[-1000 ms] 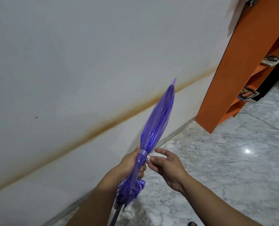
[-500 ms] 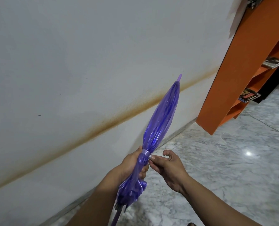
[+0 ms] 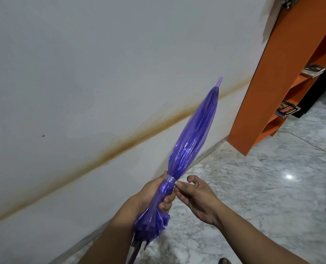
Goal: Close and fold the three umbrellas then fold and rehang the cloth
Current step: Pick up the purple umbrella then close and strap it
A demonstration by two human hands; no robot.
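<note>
Two bare forearms reach in from the bottom edge, both cut off by the frame. A closed purple umbrella (image 3: 192, 138) is held between them, tilted up and to the right, its pale tip aimed toward the wall (image 3: 82, 63).

The left hand (image 3: 154, 195) is clenched around the umbrella's gathered canopy, just below a clear strap (image 3: 171, 179) that cinches the plastic; its fingers (image 3: 167, 201) curl round the front and the thumb lies behind. The right hand (image 3: 194, 197) sits just beside it, thumb and forefinger pinched at the strap's end, the remaining fingers arched loosely above. Whether a snap or tab lies under that pinch is hard to tell; the fingertips cover it.

Below the left hand the canopy flares into a ruffled skirt, and the shaft and handle run out of the bottom of the frame. A dark shape at the lower edge, possibly a sandal (image 3: 225, 261), is mostly cropped.

Beyond the hands, grey marble floor (image 3: 263, 187) carries a bright spot of reflected light. A rust-coloured stain (image 3: 120, 145) streaks diagonally across the white wall. At far right an orange shelf (image 3: 263, 82) stands against the wall, magazines (image 3: 286, 111) stacked on its boards, its upper part cut off.
</note>
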